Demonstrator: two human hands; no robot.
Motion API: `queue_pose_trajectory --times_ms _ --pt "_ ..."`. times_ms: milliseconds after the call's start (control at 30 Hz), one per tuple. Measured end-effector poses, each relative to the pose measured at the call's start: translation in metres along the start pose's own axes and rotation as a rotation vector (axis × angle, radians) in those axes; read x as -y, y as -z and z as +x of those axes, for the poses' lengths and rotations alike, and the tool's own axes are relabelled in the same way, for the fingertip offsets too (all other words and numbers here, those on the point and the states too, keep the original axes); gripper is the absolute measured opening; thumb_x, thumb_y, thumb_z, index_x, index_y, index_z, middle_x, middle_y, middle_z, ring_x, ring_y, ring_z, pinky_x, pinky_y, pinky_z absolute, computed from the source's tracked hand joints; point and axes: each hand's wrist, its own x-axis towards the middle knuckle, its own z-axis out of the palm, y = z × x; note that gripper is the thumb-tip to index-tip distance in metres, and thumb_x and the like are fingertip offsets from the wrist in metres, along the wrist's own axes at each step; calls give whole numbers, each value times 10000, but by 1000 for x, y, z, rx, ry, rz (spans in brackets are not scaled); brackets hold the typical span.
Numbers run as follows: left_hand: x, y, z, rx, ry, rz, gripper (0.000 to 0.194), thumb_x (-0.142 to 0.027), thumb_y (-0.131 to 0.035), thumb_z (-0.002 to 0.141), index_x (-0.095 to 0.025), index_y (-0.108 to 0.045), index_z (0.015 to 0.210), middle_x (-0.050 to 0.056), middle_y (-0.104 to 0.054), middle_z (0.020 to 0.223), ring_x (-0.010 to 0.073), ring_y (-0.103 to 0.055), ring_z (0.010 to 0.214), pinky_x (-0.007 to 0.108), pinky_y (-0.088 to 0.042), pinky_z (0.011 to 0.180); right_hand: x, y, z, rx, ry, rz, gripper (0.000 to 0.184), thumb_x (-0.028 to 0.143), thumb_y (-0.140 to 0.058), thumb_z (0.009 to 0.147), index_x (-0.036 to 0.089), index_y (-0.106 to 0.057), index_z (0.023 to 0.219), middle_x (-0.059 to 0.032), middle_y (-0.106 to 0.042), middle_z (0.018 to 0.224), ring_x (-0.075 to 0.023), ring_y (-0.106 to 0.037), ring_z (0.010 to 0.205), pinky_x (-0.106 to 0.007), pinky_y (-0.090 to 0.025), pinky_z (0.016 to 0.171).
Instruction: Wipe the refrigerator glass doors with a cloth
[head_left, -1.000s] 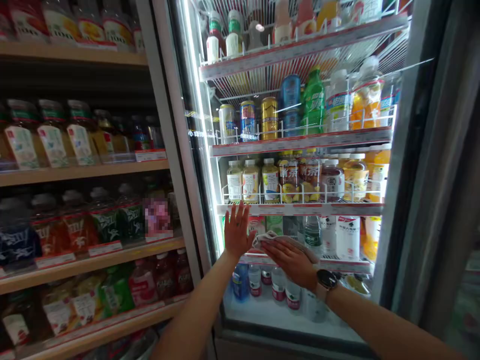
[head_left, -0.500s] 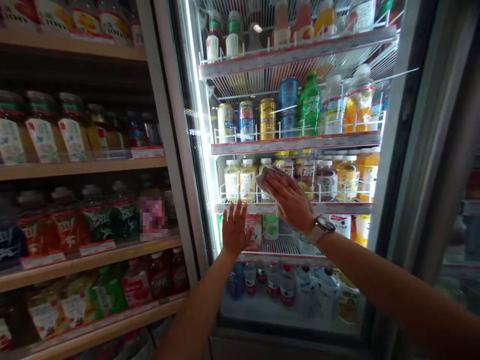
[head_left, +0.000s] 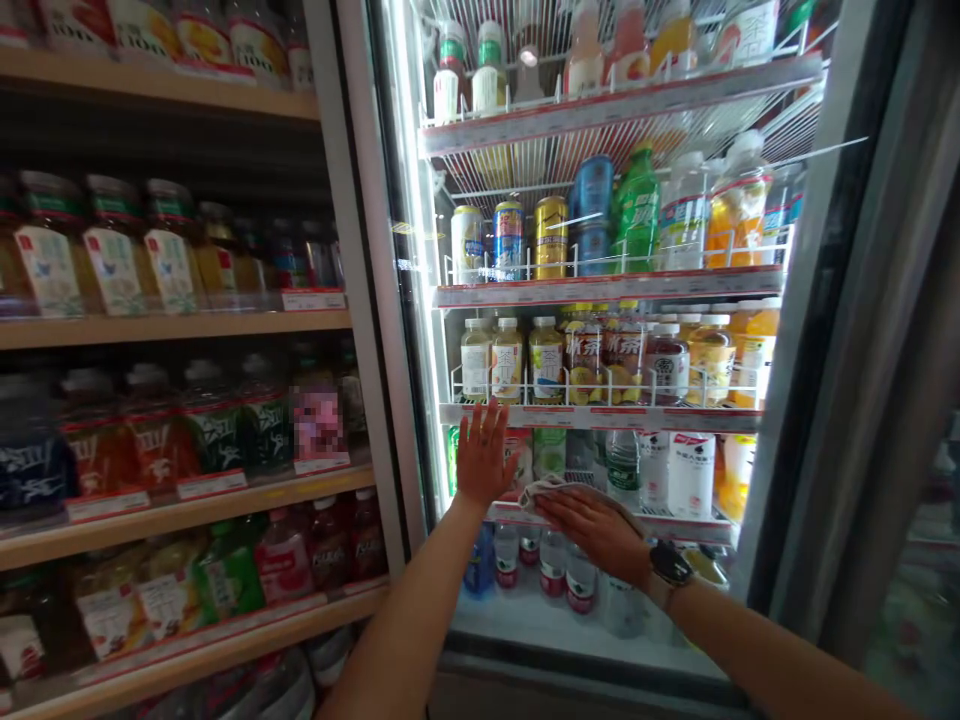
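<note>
My left hand (head_left: pixel 484 460) lies flat with its fingers spread against the glass door (head_left: pixel 555 640) of a lit drinks fridge. To its right and a little lower, my right hand (head_left: pixel 592 525) presses a pale cloth (head_left: pixel 541 488) to the same glass, near the edge of a lower shelf. Most of the cloth is hidden under the palm and fingers; a bunched part shows past the fingertips. A dark-faced watch (head_left: pixel 670 563) is on my right wrist. Behind the glass, bottles and cans stand on wire shelves, among them a green bottle (head_left: pixel 637 210).
On the left, an open wooden rack (head_left: pixel 315 318) holds rows of bottled drinks. A metal post (head_left: pixel 371 300) divides it from the fridge. The fridge's dark right door frame (head_left: pixel 817 400) runs up beside my right arm.
My right hand has slid down the glass with the cloth, from the tea-bottle shelf to the shelf edge below. My left hand stays spread on the glass. The view has shifted slightly.
</note>
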Motion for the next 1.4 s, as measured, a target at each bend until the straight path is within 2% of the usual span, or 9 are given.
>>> queue_pose_trajectory --times_ms 133,267,367,500,700,833,1033,1233,1400 --pt "0 0 1 -14 -7 12 673 -461 -270 992 -132 -111 1557 120 -262 1600 252 -62 1520 455 -124 1223 -27 33 33 -34 57 -57 653 39 -406 896 189 -326 1526 -60 -554 1435 -179 -524 1313 -375 -449 1109" --pt "0 1 0 21 9 -19 682 -476 -280 988 -152 -99 1560 126 -265 1597 274 -115 1515 482 -150 1217 -65 78 87 -182 -62 -141 799 -45 -383 832 223 -211 1564 -51 -466 1512 -182 -399 1416 -429 -366 1178" --pt "0 1 0 37 27 -37 684 -493 -273 987 -162 -101 1561 121 -266 1597 277 -140 1511 484 -154 1218 -82 96 114 -278 -157 -165 845 -35 -414 827 225 -131 1579 -51 -399 1556 -210 -309 1465 -471 -319 1206" --pt "0 1 0 11 18 -40 675 -490 -259 991 -159 -106 1560 115 -259 1602 271 -112 1515 474 -140 1222 -70 80 110 -304 -163 -145 827 -20 -373 862 232 -51 1581 -56 -394 1558 -211 -319 1461 -486 -338 1195" --pt "0 -1 -1 25 19 -42 687 -474 -310 984 -153 -112 1559 128 -263 1598 278 -128 1512 484 -149 1218 -19 22 47 -143 -66 -58 730 9 -337 917 185 -74 1575 -84 -497 1484 -179 -456 1376 -392 -453 1109" --pt "-1 -2 0 -4 17 -31 681 -439 -341 983 -150 -121 1558 122 -284 1589 267 -113 1514 469 -139 1224 0 2 12 -75 -18 -21 644 67 -369 954 167 -188 1564 -82 -568 1418 -182 -528 1311 -369 -504 1053" --pt "-1 -2 0 -12 25 -17 685 -414 -379 974 -160 -128 1558 126 -289 1583 267 -163 1505 471 -159 1223 -22 32 30 -80 23 -66 576 99 -418 976 210 -308 1531 -50 -590 1398 -166 -537 1300 -361 -483 1084" --pt "-2 0 0 -20 15 2 685 -434 -363 980 -154 -124 1557 124 -271 1592 267 -124 1511 472 -153 1224 -68 80 95 -221 -100 -119 781 -22 -389 890 251 -133 1575 -54 -445 1526 -192 -353 1443 -458 -373 1179" --pt "-1 0 -1 0 18 -5 700 -436 -386 976 -163 -111 1559 123 -262 1594 263 -122 1512 472 -158 1224 -67 75 109 -306 -155 -156 828 -41 -374 844 211 -94 1581 -79 -419 1540 -220 -308 1465 -490 -358 1185"
